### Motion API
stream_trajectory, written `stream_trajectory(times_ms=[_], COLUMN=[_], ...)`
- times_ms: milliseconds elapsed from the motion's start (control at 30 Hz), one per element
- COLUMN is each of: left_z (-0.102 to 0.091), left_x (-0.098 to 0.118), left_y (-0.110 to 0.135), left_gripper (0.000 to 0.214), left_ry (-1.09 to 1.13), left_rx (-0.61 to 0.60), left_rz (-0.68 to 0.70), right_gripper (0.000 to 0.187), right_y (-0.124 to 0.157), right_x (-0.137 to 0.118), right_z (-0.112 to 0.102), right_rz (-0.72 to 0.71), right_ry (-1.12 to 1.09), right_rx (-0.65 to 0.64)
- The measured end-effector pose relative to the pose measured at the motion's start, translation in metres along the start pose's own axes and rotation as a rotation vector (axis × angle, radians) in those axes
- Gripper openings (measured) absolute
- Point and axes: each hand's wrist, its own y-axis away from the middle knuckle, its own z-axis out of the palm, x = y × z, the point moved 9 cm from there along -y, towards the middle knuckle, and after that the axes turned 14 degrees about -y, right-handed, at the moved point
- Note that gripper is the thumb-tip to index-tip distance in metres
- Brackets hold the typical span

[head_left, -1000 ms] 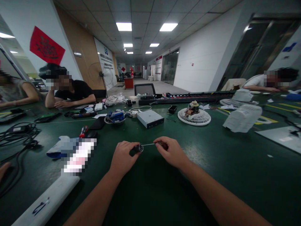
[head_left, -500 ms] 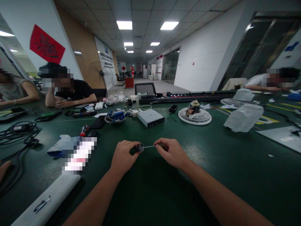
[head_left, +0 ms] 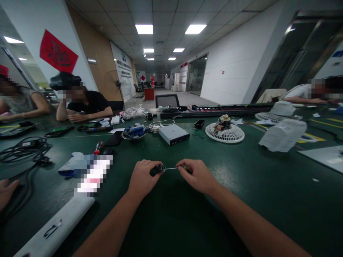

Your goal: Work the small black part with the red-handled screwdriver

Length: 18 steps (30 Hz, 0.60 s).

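1. Holding position: the left forearm (head_left: pixel 107 225) and right forearm (head_left: pixel 249 214) enter from the bottom edge of the frame and converge at lower centre, with the left hand (head_left: pixel 143 175) and right hand (head_left: pixel 198 175) close together above a green bench mat (head_left: pixel 241 221).
2. Finger state, left: the fingers (head_left: pixel 149 167) curl around a small dark cylinder (head_left: pixel 160 168) with a metal-rimmed end, which sits between the hands at lower centre.
3. Finger state, right: the fingers (head_left: pixel 184 165) are pressed together, pinching a dark handle (head_left: pixel 187 168) with the thumb. A thin metal shaft (head_left: pixel 171 167) runs from the handle to the rimmed end of the cylinder.
4. Surroundings: a pixelated object (head_left: pixel 93 175) lies near the left hand, toward the left of the frame, with a long white bar (head_left: pixel 53 228) at lower left. A silver drive unit (head_left: pixel 173 134) sits ahead of the hands at upper centre. Green mat extends from the hands to the bottom edge.
5. Visibility limits: the fingers hide most of the cylinder and handle, so their full shape cannot be made out. The shaft's tip cannot be resolved at the rim. Contact between the hands and the mat cannot be determined.
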Motion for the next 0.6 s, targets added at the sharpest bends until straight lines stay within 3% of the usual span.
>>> stream_trajectory(times_ms=[167,300,467,600], left_z=[-0.001,-0.002,0.001,0.002], left_x=[0.0,0.001,0.002,0.001], left_y=[-0.001,0.0,0.0,0.0], left_gripper=[0.026,0.023,0.022,0.021], left_ry=[0.0,0.032,0.035,0.032], left_rx=[0.005,0.001,-0.041,-0.051], left_rz=[-0.009,-0.019,-0.02,-0.025], right_gripper=[0.022,0.024,0.024,0.026], right_y=[0.0,0.0,0.0,0.0], right_x=[0.001,0.002,0.005,0.006], right_z=[-0.006,0.002,-0.003,0.006], right_rz=[-0.003,0.003,0.028,0.043], right_ry=[0.09,-0.015,0.036,-0.016], right_rx=[0.089,0.0,0.053,-0.039])
